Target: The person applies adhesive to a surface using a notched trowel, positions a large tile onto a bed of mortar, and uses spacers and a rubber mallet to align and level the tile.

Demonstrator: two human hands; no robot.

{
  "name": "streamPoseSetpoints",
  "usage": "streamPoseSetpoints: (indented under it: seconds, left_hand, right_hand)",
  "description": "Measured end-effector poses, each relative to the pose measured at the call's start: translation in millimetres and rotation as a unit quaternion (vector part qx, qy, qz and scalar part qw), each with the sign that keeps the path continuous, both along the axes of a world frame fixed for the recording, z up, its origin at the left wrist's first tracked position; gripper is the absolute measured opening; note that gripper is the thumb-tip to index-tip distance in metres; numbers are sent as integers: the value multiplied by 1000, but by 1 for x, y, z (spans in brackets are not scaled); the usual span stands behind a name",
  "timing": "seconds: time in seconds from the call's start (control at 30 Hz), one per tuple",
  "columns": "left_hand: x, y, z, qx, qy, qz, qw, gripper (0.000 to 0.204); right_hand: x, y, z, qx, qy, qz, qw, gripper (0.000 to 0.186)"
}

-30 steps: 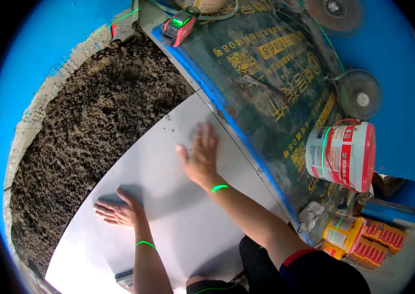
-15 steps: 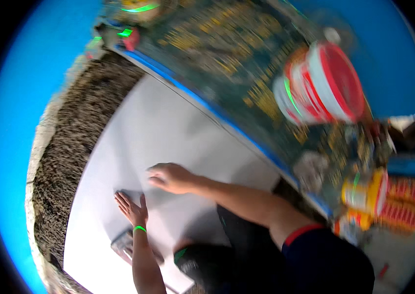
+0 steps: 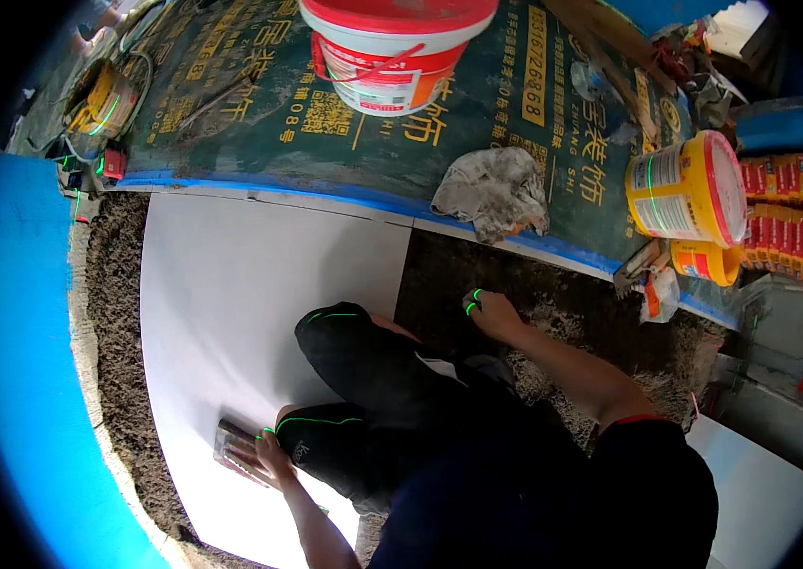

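"White tile [image 3: 231, 284] beside the knees [image 3: 326, 332]: how do its edges lie?"

"Far edge just beside the blue strip [image 3: 364, 201] bordering the green sheet [image 3: 278, 142]. Left edge along rough mortar [image 3: 117, 303], blue wall [image 3: 32, 332] beyond. Upper right edge meets a dark bare patch [image 3: 435, 270]."

"And the left hand [image 3: 274, 459]?"

"At the small boxy tool [image 3: 236, 449] lying on the tile, well inside the left edge. Whether its fingers are clamped on it, I can't tell."

"Right hand [image 3: 496, 318]?"

"Above the dark patch, fingers bent and close together; I can't tell if they hold anything. Open room runs from it to the tile's edge, and up to the strip, where a grey cloth [image 3: 492, 190] sits."
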State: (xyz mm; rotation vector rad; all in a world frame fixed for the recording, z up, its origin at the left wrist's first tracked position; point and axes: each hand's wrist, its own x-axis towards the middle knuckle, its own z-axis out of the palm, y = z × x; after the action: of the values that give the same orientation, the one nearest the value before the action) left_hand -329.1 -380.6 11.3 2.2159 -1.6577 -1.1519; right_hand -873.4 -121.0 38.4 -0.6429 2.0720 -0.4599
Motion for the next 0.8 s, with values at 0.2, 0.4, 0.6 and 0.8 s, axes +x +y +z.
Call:
streamPoseSetpoints:
  seconds: [0.2,0.4,0.6,0.8]
  left_hand:
    - [0,141,38,19,6,68,997,37]
    - [30,211,57,102,209,268,935,29]
    - [9,230,50,133,150,241,950,28]
    - [25,223,40,148,86,128,977,27]
  right_hand:
    - [10,-19,-42,-66,-35,-88,993,30]
    - [11,-64,-31,-97,-42,-51,993,31]
    - [-1,-90,-47,-45,83,12,995,53]
    - [-25,-139,-57,73,113,72,988,71]
